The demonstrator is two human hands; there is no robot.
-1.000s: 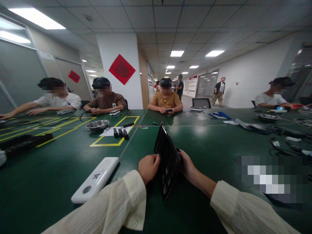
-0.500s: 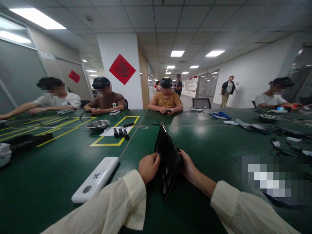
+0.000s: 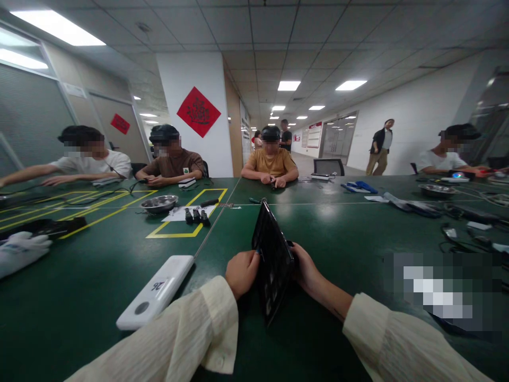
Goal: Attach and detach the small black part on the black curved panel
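Note:
A thin, glossy black panel like a tablet [image 3: 275, 270] stands on edge in front of me, tilted and seen at a steep angle. My left hand [image 3: 242, 271] is closed at its left edge, the thumb against the panel and a small blue spot by the thumb tip. On the opposite edge my right hand [image 3: 305, 267] grips it, with the fingers partly hidden behind. Left of my left forearm lies a white, rounded power-bank-like slab [image 3: 157, 292] marked 26.
A steel bowl [image 3: 159, 203] and small black parts [image 3: 197, 216] on paper lie ahead left. At the left edge is a white-gloved hand [image 3: 24, 253]. Cables and a blue cloth [image 3: 359, 187] lie right. Co-workers sit around the green table [image 3: 342, 233].
The white-gloved hand at the left edge has come further into view. A person in the background has walked to the right. My hands and the panel have barely moved.

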